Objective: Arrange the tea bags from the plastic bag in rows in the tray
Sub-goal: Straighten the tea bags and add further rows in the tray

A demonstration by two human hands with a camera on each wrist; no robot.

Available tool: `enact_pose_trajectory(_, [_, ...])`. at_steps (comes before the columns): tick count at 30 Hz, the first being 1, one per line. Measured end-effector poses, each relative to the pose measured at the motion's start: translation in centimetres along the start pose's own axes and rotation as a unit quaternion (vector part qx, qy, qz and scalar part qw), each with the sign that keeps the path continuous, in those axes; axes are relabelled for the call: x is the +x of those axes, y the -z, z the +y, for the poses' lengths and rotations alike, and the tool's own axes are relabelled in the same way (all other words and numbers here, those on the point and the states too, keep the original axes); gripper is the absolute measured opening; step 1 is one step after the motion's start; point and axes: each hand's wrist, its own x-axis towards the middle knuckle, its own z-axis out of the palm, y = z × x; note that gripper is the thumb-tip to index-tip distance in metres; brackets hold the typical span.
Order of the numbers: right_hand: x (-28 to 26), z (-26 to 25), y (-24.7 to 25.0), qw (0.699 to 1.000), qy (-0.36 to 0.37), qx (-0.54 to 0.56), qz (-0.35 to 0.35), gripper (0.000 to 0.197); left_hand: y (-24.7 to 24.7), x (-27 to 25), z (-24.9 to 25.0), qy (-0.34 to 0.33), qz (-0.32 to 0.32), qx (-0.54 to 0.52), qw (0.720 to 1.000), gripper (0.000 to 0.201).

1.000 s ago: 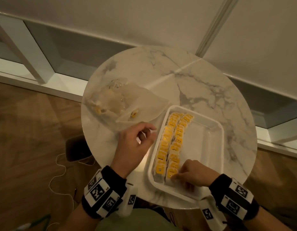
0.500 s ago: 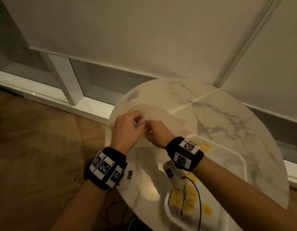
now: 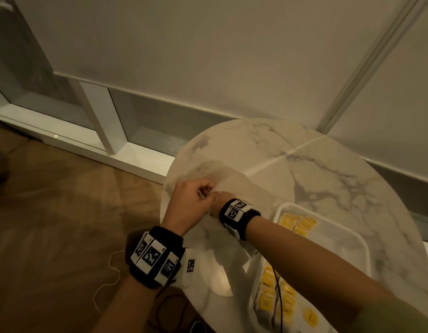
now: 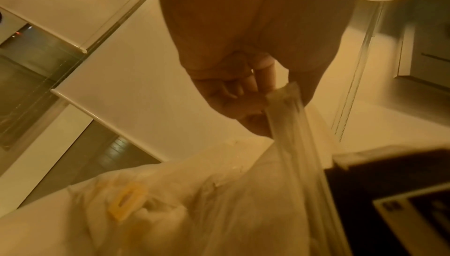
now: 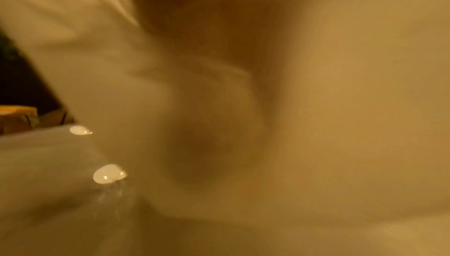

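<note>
Bag (image 3: 234, 186) lies on the counter (image 3: 328, 169) under both hands, left of the tray (image 3: 357, 239). Left hand (image 3: 191, 205) pinches its mouth edge; right hand (image 3: 219, 200) reaches inside, grip hidden. Loose tea bag (image 4: 127, 200) sits deeper in, beyond the fingers; filled rows (image 3: 297, 223) wait rightward.

My head view is dim and warm-toned, and its straight lines bow toward the frame edges. A bright patch of glare sits on the marble table (image 3: 328, 179) at lower centre, and the floor at the left of the frame is smeared with motion blur. My left wrist view is amber and soft, with a glowing lamp shape at upper right. My right wrist view is almost wholly out of focus, a tan haze with two small bright glints at lower left.
</note>
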Motion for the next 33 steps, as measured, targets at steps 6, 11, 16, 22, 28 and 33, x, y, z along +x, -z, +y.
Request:
enact_pose_trajectory(6, [-0.8, 0.2, 1.1, 0.988, -0.026, 0.151, -0.033, 0.040, -0.1, 0.1, 0.1, 0.005, 0.005, -0.012, 1.000, 0.008])
enact_pose_trajectory(11, [-1.1, 1.2, 1.8, 0.968, 0.019, 0.247, 0.038, 0.032, -0.1, 0.5, 0.7, -0.017, 0.018, -0.023, 0.999, 0.007])
enact_pose_trajectory(16, [-2.7, 3.9, 2.0, 0.928, 0.036, 0.365, 0.068, 0.004, -0.3, 0.9, 0.9, -0.025, 0.027, -0.019, 0.999, 0.006])
enact_pose_trajectory(22, [-5.0, 5.6, 1.8, 0.825, 0.062, 0.549, 0.117, 0.014, -0.8, 1.3, 1.7, -0.025, 0.078, -0.059, 0.995, 0.014])
enact_pose_trajectory(28, [-5.5, 6.8, 1.3, 0.585, 0.034, 0.806, 0.077, 0.019, -2.0, 1.5, 1.6, -0.030, 0.070, -0.064, 0.995, 0.026])
enact_pose_trajectory(33, [-6.5, 7.1, 0.8, 0.518, 0.038, 0.853, 0.055, 0.016, -3.0, 1.5, 1.8, -0.016, 0.082, -0.097, 0.992, 0.027])
